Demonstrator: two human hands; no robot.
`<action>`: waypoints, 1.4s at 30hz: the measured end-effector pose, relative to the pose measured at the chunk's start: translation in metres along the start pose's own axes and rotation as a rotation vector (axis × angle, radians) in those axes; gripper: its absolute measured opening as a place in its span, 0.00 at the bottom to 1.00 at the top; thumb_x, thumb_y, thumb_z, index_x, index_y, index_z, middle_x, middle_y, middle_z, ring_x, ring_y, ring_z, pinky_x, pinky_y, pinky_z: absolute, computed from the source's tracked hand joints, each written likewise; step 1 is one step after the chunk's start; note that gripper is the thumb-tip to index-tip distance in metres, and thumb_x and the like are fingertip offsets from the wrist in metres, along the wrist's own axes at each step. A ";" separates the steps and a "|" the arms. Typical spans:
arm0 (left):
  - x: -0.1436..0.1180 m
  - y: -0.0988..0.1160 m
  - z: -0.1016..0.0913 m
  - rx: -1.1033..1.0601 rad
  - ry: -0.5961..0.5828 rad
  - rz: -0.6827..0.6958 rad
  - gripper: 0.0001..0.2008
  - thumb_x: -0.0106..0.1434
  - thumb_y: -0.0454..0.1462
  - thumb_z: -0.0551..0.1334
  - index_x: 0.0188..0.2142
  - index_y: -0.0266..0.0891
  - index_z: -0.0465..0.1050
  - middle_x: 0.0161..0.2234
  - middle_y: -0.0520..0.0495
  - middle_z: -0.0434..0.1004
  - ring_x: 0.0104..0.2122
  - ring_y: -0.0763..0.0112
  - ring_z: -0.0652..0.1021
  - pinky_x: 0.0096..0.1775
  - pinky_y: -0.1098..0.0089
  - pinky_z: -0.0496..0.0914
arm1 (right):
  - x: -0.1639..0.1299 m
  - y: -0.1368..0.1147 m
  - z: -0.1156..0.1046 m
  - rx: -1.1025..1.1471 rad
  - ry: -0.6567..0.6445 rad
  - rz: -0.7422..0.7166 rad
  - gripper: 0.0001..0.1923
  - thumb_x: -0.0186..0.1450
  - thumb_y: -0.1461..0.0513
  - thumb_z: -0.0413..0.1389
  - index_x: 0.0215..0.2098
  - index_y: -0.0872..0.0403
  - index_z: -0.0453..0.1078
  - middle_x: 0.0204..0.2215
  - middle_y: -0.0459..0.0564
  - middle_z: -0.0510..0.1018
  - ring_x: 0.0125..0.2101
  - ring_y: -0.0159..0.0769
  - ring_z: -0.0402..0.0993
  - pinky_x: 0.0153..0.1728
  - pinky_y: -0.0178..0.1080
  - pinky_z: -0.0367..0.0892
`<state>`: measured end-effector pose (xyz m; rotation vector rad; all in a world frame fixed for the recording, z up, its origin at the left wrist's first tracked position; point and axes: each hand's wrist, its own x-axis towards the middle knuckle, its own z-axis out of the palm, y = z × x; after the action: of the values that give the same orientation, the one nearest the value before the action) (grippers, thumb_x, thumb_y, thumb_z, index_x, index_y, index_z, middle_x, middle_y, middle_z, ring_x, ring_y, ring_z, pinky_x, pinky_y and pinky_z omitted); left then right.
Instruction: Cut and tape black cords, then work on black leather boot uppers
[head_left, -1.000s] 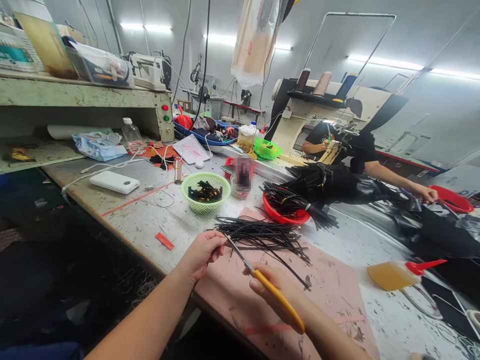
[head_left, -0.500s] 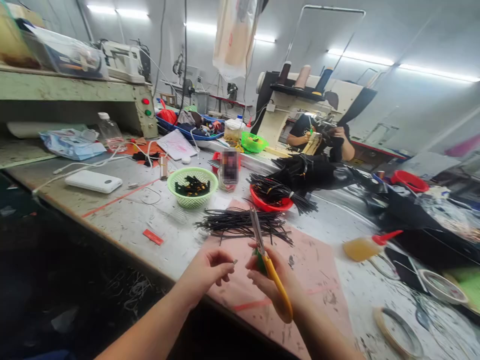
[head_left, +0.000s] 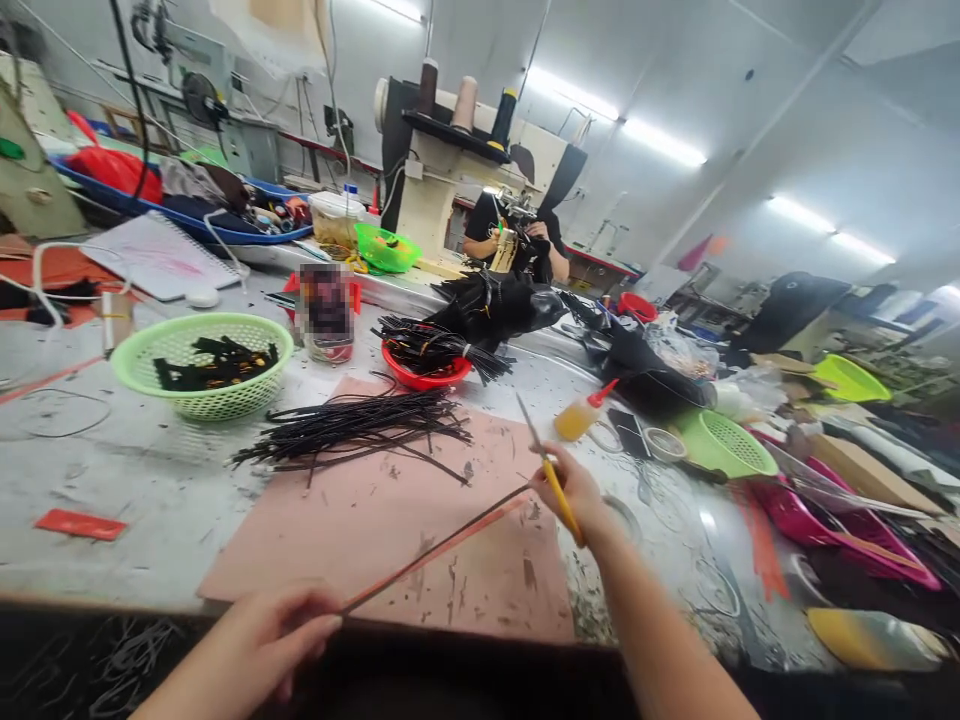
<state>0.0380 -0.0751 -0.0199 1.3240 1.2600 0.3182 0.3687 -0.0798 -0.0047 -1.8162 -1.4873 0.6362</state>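
My left hand [head_left: 262, 635] pinches one end of a thin dark strip [head_left: 435, 548] at the near table edge. The strip runs up and right to my right hand [head_left: 574, 488], which grips yellow-handled scissors [head_left: 546, 463] with the blades pointing up. The strip is stretched above a pink mat [head_left: 405, 520]. A loose pile of black strips [head_left: 352, 425] lies on the mat's far side. Behind it stand a green basket [head_left: 199, 365] of small black parts and a red bowl [head_left: 427, 365] holding a bundle of black strips.
A glue bottle [head_left: 581, 415] with a red nozzle lies right of the mat. More baskets [head_left: 724, 445] and pink trays crowd the right side. A person [head_left: 517, 240] in black works at a sewing machine across the table. A red tag [head_left: 79, 523] lies at the left.
The view has swung right. My hands were close together with the scissors; now they are spread apart with a long strip stretched between them, the left hand drawn back to the table edge.
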 end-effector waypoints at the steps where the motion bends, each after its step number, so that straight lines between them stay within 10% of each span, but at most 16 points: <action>1: 0.001 -0.006 -0.002 -0.007 0.030 -0.015 0.16 0.41 0.49 0.62 0.24 0.39 0.75 0.15 0.54 0.68 0.11 0.77 0.62 0.15 0.76 0.57 | 0.007 0.014 -0.012 -0.023 0.015 0.037 0.22 0.51 0.62 0.51 0.45 0.55 0.61 0.20 0.41 0.68 0.21 0.31 0.64 0.25 0.34 0.61; 8: 0.008 -0.004 0.007 0.006 0.065 -0.063 0.15 0.35 0.50 0.64 0.16 0.41 0.74 0.12 0.53 0.67 0.10 0.76 0.62 0.14 0.76 0.58 | 0.030 0.057 -0.029 -0.171 -0.016 0.162 0.25 0.47 0.65 0.51 0.45 0.57 0.64 0.19 0.42 0.71 0.21 0.33 0.66 0.27 0.35 0.62; 42: -0.012 0.000 0.024 0.209 0.224 0.112 0.05 0.49 0.34 0.56 0.20 0.40 0.68 0.17 0.53 0.69 0.21 0.70 0.70 0.25 0.73 0.60 | 0.027 0.047 -0.034 -0.541 -0.043 0.173 0.25 0.50 0.60 0.53 0.46 0.56 0.68 0.27 0.51 0.77 0.28 0.43 0.72 0.28 0.38 0.64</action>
<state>0.0528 -0.0972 -0.0195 1.5750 1.4385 0.4325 0.4294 -0.0651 -0.0173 -2.3720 -1.6521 0.3720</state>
